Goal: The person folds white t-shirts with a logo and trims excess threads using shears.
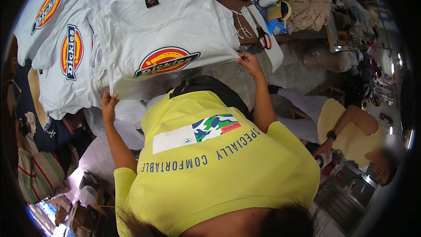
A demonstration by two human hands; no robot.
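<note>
A white T-shirt (131, 26) with a wide neckline, a dark neck label and a red, yellow and black printed emblem is spread before me, its near edge stretched between my hands. My left hand (108, 105) pinches that edge at its left end, hanging below the table's level of cloth. At the right end my right hand (250, 65) grips the fabric between thumb and fingers. Other white shirts (50, 68) with the same emblem lie in a heap to the left, partly under this one.
Red-handled scissors (264, 39) lie by a white strip (274, 55) at the table's right edge. Past them are a tape roll (286, 11), a white bottle (269, 0) and a beige cloth pile (309, 2). A seated person (342, 123) in pale yellow is at the right. Striped cloth (41, 171) hangs lower left.
</note>
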